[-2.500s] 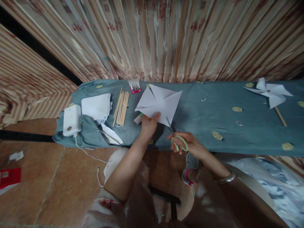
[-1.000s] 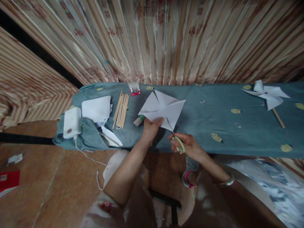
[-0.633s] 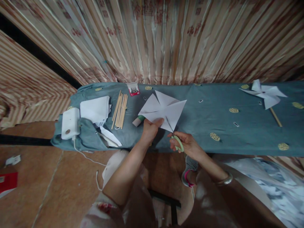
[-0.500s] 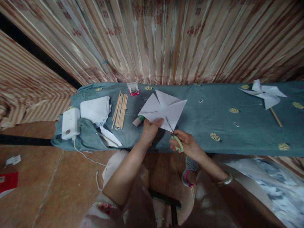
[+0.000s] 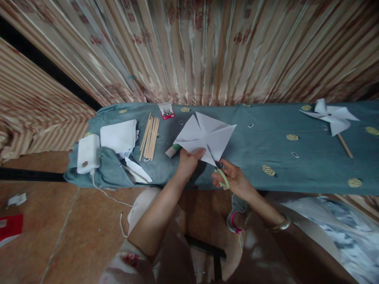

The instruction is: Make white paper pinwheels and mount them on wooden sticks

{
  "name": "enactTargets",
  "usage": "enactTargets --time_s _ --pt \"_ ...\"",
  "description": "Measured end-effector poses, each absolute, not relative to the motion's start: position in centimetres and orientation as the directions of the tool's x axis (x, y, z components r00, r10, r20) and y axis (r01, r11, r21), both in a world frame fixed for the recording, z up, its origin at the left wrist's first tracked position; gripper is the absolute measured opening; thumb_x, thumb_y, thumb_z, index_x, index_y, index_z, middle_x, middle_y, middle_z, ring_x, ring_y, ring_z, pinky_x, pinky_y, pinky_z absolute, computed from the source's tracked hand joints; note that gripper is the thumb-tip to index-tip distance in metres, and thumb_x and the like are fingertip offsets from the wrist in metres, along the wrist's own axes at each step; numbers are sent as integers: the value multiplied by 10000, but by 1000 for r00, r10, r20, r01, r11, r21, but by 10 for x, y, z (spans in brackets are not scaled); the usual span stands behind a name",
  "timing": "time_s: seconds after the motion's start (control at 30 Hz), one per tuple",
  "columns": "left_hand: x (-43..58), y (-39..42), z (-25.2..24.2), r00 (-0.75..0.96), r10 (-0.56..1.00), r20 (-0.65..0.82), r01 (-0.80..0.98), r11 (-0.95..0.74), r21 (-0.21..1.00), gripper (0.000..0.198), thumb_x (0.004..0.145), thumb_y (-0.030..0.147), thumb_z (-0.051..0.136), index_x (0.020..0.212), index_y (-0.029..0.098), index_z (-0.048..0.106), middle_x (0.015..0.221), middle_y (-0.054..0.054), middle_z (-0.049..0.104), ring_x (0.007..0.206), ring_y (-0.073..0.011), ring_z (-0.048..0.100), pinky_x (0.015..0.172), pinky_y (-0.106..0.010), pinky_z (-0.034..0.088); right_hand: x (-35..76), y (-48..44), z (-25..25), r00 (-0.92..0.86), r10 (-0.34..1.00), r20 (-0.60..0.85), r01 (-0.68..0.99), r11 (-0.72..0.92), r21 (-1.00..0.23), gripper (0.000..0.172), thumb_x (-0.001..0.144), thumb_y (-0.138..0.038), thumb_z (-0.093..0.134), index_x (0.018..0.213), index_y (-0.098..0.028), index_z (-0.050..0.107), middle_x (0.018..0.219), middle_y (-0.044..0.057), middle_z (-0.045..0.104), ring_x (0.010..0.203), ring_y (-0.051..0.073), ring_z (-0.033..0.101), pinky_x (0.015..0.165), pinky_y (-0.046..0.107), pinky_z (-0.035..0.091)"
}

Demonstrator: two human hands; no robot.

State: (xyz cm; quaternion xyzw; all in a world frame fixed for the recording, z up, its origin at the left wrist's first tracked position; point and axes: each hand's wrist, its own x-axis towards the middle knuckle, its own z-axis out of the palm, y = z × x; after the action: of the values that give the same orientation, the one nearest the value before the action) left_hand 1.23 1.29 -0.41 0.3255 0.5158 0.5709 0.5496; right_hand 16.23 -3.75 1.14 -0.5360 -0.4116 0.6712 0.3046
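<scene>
While its near edge is clamped between the thumb and fingers of the left hand (image 5: 188, 163), a smooth white paper square (image 5: 204, 132), slit inward from its corners, lies over the cloth at the middle of the table. The right hand is closed around the pale-green plastic loops of the scissors (image 5: 226, 180), whose dark blades are at the paper's nearest corner; how far they are parted I cannot tell. Just left of the paper lies a green-and-grey object (image 5: 171, 151), then round pale wooden sticks (image 5: 151, 138) and an open red-and-white carton (image 5: 167, 115) of shiny metal bits, its label too small to read. Farther left are stacked white sheets (image 5: 118, 136) and a rounded white device (image 5: 88, 154). Well to the right, a paper pinwheel (image 5: 336, 116) on a stick rests on the teal cloth (image 5: 260, 146), printed with yellow pineapples. Behind hang pleated, striped curtains (image 5: 201, 51).
</scene>
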Motion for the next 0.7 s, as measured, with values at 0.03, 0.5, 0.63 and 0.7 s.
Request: enactTargets --time_s 0.03,0.5,0.63,0.7 --pt "12 13 -4 -186 963 -197 -295 136 946 235 557 216 760 772 174 673 815 -50 741 754 -214 663 768 -340 534 162 -38 12 -238 850 -470 31 -477 -879 698 541 -463 800 1105 -173 511 539 -46 627 441 108 539 390 193 344" --pt "13 12 -7 -156 966 -206 -290 155 944 240 562 209 761 785 161 685 865 -73 740 827 -242 674 817 -359 529 164 -37 6 -250 867 -432 44 -435 -899 578 587 -477 786 1025 -201 528 546 -42 619 437 116 547 383 194 346" --pt "14 13 -8 -164 966 -201 -311 142 940 247 552 199 762 781 177 672 840 -59 737 809 -241 673 814 -368 528 164 -37 5 -243 864 -440 60 -440 -896 576 590 -482 783 1020 -195 528 548 -35 630 436 117 549 371 186 336" --pt "14 14 -8 -167 965 -200 -319 139 937 260 546 193 760 787 177 663 843 -60 735 821 -244 673 823 -372 524 164 -36 5 -247 863 -441 64 -440 -896 587 586 -483 784 1030 -192 533 548 -38 627 438 118 551 373 188 340"
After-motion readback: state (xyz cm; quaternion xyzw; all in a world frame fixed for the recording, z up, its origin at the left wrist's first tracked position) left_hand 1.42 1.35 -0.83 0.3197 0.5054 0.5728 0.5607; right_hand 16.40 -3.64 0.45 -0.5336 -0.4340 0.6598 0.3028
